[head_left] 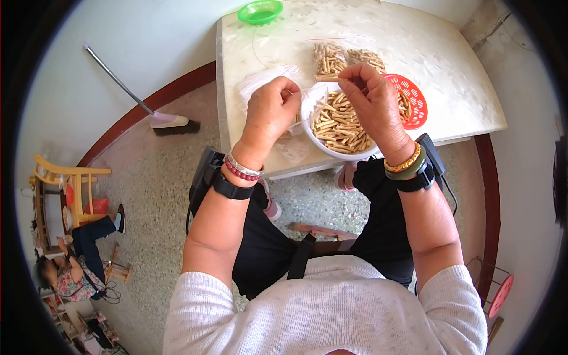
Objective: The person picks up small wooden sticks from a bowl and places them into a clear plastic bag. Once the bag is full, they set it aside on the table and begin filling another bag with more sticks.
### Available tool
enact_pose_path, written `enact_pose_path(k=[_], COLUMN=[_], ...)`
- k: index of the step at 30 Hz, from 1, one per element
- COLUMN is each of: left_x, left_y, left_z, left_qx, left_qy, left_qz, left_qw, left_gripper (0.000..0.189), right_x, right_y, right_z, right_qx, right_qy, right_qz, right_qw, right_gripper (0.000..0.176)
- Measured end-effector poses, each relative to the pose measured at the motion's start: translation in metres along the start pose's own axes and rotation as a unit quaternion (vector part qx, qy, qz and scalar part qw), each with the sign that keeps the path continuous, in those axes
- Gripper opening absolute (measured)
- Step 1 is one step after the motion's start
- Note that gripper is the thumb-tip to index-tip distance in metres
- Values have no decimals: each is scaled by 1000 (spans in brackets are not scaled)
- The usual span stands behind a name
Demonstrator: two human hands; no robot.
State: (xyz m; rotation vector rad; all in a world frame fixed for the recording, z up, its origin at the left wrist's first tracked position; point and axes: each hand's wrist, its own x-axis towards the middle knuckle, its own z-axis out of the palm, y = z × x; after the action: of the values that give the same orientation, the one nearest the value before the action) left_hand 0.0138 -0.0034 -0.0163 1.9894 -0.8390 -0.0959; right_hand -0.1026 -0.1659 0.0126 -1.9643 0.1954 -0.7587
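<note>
Space lines the cream table's right edge (pixel 486 94); my right hand (pixel 373 97) pinches a slim tan stick (pixel 327 78), left hand (pixel 271 109) curled, hold unclear.

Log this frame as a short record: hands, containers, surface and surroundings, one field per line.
Left hand: fingers curled, near clear plastic; grip unclear
Right hand: pinching a tan stick above the bowl
White bowl: holds many tan sticks, in front of the person
Red perforated basket: right of the bowl, more sticks inside
Filled clear bags: two, beyond the bowl
Green bowl: far left of the table
Surface: pale table
Floor, left: broom, wooden chair, another seated person
</note>
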Motion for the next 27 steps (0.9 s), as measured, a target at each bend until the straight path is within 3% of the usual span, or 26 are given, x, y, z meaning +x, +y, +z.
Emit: enact_pose_path(k=[4,10,17,27], left_x=[7,9,8,15], left_y=[-9,-12,-9,-16], left_z=[-4,-7,-9,-12], left_qx=[-9,38,42,-3], left_qy=[24,73,78,137], left_qz=[-15,12,7,28], left_qw=[1000,997,996,990], left_gripper=[10,11,11,10], right_x=[1,3,5,5], right_y=[-3,-1,9,12], right_z=[1,24,48,53], right_qx=[-55,-116,-233,-201], right_qy=[-39,-64,-144,-175], right_qz=[16,-97,-107,-145], right_qw=[998,986,956,953], right_gripper=[11,9,15,16])
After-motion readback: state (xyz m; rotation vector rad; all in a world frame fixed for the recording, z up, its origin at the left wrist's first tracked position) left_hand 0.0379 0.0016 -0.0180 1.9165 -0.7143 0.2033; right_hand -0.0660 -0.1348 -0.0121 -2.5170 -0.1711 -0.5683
